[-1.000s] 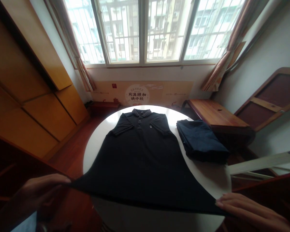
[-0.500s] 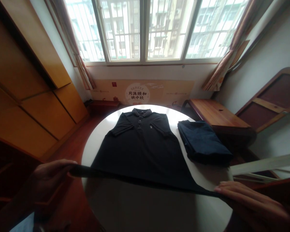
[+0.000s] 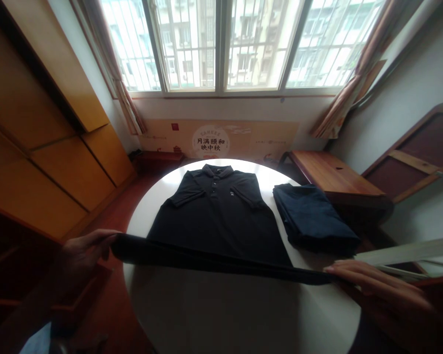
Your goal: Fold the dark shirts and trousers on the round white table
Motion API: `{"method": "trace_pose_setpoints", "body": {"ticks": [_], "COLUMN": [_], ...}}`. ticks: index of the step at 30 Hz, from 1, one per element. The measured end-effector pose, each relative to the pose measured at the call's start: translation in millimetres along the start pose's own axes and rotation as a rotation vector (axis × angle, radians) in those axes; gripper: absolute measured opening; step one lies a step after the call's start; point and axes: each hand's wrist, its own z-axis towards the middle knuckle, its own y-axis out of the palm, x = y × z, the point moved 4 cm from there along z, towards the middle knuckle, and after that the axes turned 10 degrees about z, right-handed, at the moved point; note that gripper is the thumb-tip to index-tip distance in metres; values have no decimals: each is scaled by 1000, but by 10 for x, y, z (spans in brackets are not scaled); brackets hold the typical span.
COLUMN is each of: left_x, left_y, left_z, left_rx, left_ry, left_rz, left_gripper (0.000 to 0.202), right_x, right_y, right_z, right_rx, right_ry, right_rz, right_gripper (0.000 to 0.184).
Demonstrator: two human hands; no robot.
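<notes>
A black polo shirt (image 3: 217,216) lies front up on a round white table (image 3: 243,314), its collar towards the window and both short sleeves folded in over the chest. My left hand (image 3: 90,248) pinches one corner of the hem past the table's left edge. At the other corner, my right hand (image 3: 376,285) grips the hem near the right edge. Between them the hem is stretched taut and raised off the table, its lower edge drooping. Some fingertips are hidden behind the cloth.
Folded dark blue clothing (image 3: 313,216) lies on the table to the right of the shirt. Behind it stands a wooden side table (image 3: 332,172). Yellow-brown cabinets (image 3: 74,172) line the left wall, and a flat printed box (image 3: 258,137) leans below the window.
Both hands have lifted the hem and brought it slightly away from me, the left hand rising more. The underside of the hem now shows as a wider dark band.
</notes>
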Motion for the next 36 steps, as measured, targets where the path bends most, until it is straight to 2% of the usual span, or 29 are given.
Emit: {"method": "trace_pose_setpoints", "body": {"ticks": [2,4,12,21,29,36], "left_x": [8,51,136,166,162,184], "left_y": [12,22,93,25,46,57], "left_z": [81,179,481,464,481,479], "left_rx": [21,58,106,139,149,153], "left_ry": [24,38,43,68,96,51], "left_rz": [-3,-9,-74,19,-78,-124], "left_gripper": [39,39,41,40,37,35], "right_x": [52,93,87,175,169,117], "right_y": [13,20,22,53,67,17], "right_z": [92,212,601,623,676,652], "right_rx": [-50,-46,33,19,23,55], "right_ry": [-52,-71,-116,-124,-117,-109], "right_rz": [40,66,23,10,2,37], "right_gripper": [36,37,23,20,18,18]}}
